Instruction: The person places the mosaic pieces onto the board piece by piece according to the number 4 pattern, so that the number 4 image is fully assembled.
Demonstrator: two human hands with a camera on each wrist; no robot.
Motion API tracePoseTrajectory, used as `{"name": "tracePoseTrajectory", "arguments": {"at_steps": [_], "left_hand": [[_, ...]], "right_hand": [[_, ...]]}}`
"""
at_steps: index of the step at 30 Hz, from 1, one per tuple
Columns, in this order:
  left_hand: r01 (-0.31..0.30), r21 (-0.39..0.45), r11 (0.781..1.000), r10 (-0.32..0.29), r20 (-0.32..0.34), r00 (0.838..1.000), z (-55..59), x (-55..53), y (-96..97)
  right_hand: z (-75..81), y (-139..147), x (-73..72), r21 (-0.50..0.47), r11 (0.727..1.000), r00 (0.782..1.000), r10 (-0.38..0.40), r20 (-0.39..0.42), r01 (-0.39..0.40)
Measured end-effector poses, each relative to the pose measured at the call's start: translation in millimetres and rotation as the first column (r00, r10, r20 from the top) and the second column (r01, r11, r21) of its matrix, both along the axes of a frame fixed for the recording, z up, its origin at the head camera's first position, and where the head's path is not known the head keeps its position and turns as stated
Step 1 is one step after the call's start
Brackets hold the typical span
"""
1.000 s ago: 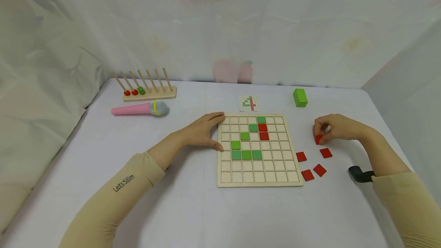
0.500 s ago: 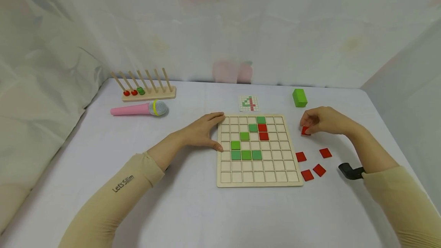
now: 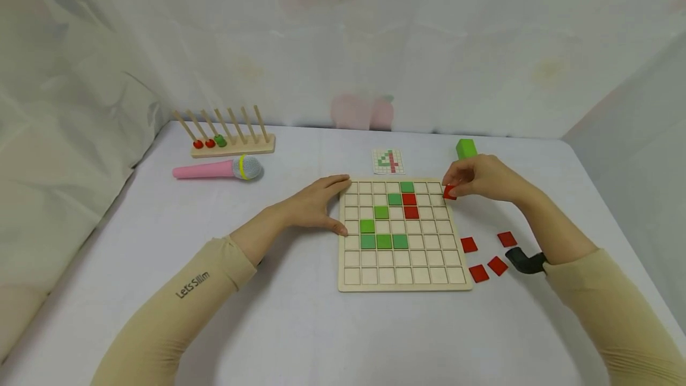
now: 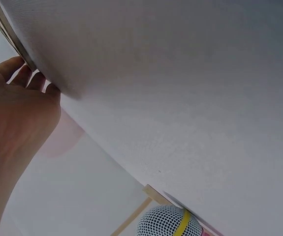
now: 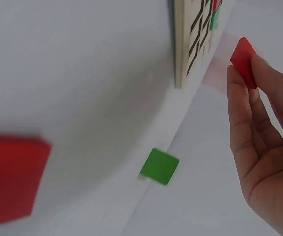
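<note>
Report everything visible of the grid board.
The grid board looks like pale wood: a thin, squarish panel with a plain rim and seven rows of seven square cells. Seven green tiles and two red tiles sit in cells; the rest are bare. It lies flat on the white table, the fingers of the left hand touching its left edge.

white tabletop [image 3: 300, 326] bears: grid board [image 3: 404, 276] | card [image 3: 388, 161] | four red tiles [image 3: 497, 265] | microphone [image 3: 214, 169] | peg rack [image 3: 236, 147] | green block [image 3: 466, 148]

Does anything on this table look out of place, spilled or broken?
Nothing looks spilled or broken. The only slightly untidy spot is the four loose red tiles to the right of the grid board, turned at differing angles, while the placed green and red tiles line up neatly with its squares.
</note>
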State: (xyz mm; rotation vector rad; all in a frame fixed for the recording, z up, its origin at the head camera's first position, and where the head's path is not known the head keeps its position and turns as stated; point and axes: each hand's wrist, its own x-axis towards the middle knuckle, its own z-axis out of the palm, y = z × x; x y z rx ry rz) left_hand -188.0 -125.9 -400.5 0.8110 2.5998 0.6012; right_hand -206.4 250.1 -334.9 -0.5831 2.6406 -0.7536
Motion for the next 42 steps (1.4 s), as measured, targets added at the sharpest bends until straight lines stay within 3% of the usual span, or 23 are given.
{"name": "tracePoseTrajectory", "arguments": {"at_steps": [9, 22, 42], "left_hand": [[0.001, -0.003, 1.000, -0.001, 0.010, 1.000, 1.4, 0.6, 0.7], [0.002, -0.014, 1.000, -0.002, -0.002, 1.000, 0.0, 0.2, 0.8], [0.004, -0.002, 1.000, -0.004, -0.003, 1.000, 0.8, 0.8, 0.0]], "right_hand": [[-1.2, -24, -0.5, -0.061, 0.997, 0.999, 0.050, 0.010, -0.049], [-9.8, -47, -2.0, -0.073, 0.988, 0.988, 0.141, 0.055, -0.137], [-23.7, -62, 3.1, -0.044, 0.965, 0.948, 0.264, 0.180, -0.260]]}}
